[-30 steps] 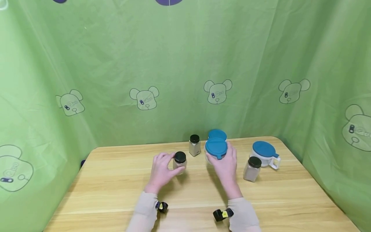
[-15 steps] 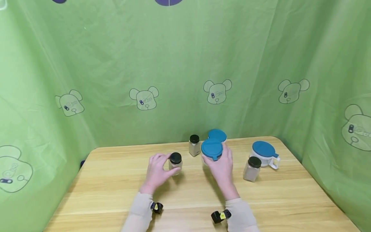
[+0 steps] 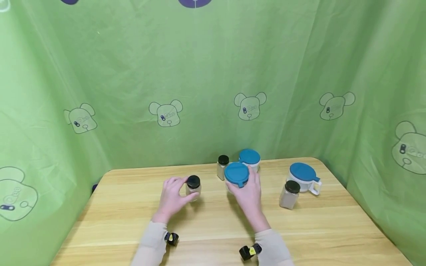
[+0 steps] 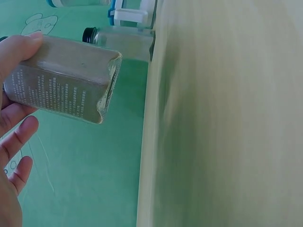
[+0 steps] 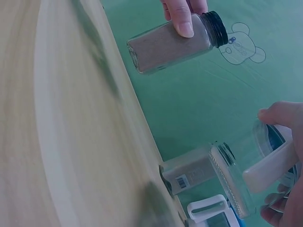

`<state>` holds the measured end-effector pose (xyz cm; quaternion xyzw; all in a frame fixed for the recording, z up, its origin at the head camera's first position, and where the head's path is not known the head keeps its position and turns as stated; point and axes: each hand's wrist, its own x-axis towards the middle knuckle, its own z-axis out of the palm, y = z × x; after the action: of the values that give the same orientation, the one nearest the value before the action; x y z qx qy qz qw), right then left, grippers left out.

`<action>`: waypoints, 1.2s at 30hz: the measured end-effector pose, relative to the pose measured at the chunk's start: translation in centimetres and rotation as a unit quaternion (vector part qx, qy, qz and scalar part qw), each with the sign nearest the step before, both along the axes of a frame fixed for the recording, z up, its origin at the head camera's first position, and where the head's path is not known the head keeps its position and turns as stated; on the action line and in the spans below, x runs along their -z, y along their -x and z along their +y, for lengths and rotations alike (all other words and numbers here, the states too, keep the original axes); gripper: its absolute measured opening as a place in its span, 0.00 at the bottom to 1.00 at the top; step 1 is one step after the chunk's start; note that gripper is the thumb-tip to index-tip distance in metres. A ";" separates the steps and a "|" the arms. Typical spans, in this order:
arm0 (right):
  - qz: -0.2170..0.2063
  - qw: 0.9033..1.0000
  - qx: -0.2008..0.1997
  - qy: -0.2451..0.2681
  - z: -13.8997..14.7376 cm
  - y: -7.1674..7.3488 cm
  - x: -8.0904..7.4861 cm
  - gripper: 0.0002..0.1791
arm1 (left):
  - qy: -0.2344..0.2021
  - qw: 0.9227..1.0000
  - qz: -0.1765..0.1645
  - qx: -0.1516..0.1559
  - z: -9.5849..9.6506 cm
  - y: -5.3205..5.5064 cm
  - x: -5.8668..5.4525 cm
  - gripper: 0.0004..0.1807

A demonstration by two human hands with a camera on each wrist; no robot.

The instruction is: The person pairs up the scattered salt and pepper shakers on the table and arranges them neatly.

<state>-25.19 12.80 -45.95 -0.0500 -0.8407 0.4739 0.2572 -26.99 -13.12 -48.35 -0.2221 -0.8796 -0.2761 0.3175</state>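
Observation:
My left hand (image 3: 171, 195) grips a square glass jar (image 4: 61, 78) with a black lid (image 3: 193, 181) and greyish-brown powder inside. In both wrist views this jar hangs above the table, its bottom clear of the surface. My right hand (image 3: 247, 192) holds a clear round canister with a blue lid (image 3: 236, 173) and a white handle (image 5: 270, 168), also raised off the table. Fingers and thumb curl round its sides. Behind it stands a similar black-lidded jar (image 3: 222, 170), partly covered by the canister in the head view. A second blue-lidded canister (image 3: 249, 157) stands at the back edge.
On the right of the wooden table (image 3: 206, 236) stand a third blue-lidded canister (image 3: 303, 173) with a white handle and, before it, another black-lidded jar (image 3: 288, 197). A green curtain (image 3: 206, 74) closes off the back and sides.
Both hands have moved left, carrying the jar and the canister with them. The canister now overlaps the back jar and covers less of the canister behind. The standing things have not moved.

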 end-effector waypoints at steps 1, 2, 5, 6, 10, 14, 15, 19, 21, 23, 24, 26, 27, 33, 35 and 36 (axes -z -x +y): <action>0.001 1.000 -0.001 -0.001 -0.1 0.0 0.0 0.53 | -0.001 1.000 0.000 0.000 -0.2 0.0 0.0 0.37; 0.002 1.000 -0.002 -0.001 -0.2 -0.1 0.1 0.53 | -0.001 1.000 0.001 0.000 -0.4 0.0 0.0 0.37; 0.005 1.000 -0.007 -0.004 -0.6 -0.1 0.2 0.54 | -0.002 1.000 0.007 0.001 -0.9 0.1 0.0 0.37; 0.008 1.000 -0.009 -0.004 -0.7 -0.2 0.2 0.54 | -0.003 1.000 0.009 0.002 -1.0 0.1 0.0 0.37; 0.015 1.000 -0.018 -0.010 -1.1 -0.2 0.3 0.55 | -0.009 1.000 0.018 0.003 -1.6 0.1 0.1 0.37; 0.025 0.999 -0.022 -0.018 -1.5 -0.3 0.4 0.56 | -0.022 1.000 0.017 0.008 -2.0 0.1 0.1 0.36; 0.026 0.999 -0.022 -0.018 -1.6 -0.3 0.5 0.56 | -0.026 1.000 0.014 0.009 -2.2 0.1 0.1 0.36; 0.031 0.999 -0.025 -0.021 -2.0 -0.3 0.8 0.55 | -0.043 0.999 0.005 0.011 -2.7 0.1 0.0 0.36; 0.037 0.999 -0.027 -0.021 -2.3 -0.3 0.9 0.54 | -0.051 0.999 0.002 0.009 -3.0 0.1 0.1 0.36; 0.044 0.998 -0.029 -0.026 -2.6 -0.4 1.0 0.53 | -0.056 0.998 -0.001 0.006 -3.3 0.1 0.1 0.36; 0.047 0.998 -0.031 -0.028 -2.7 -0.4 1.1 0.53 | -0.058 0.998 0.001 0.004 -3.5 0.1 0.1 0.35; 0.052 0.997 -0.032 -0.036 -3.0 -0.5 1.2 0.53 | -0.061 0.998 -0.002 0.000 -3.8 0.0 0.1 0.36; 0.052 0.997 -0.033 -0.040 -3.2 -0.5 1.2 0.53 | -0.062 0.998 -0.003 -0.002 -4.0 0.0 0.1 0.36; 0.047 0.997 -0.044 -0.051 -4.1 -0.8 1.4 0.53 | -0.071 0.997 -0.014 -0.010 -4.9 -0.3 0.1 0.36; 0.043 0.997 -0.047 -0.051 -4.4 -0.8 1.4 0.52 | -0.073 0.997 -0.015 -0.010 -5.1 -0.3 0.2 0.36; 0.041 0.997 -0.049 -0.050 -4.5 -0.8 1.4 0.52 | -0.072 0.997 -0.012 -0.010 -5.2 -0.3 0.2 0.36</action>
<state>-24.38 8.32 -47.32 0.0236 -0.8535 0.4448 0.2703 -26.67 -18.33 -48.57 -0.1867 -0.8633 -0.3384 0.3244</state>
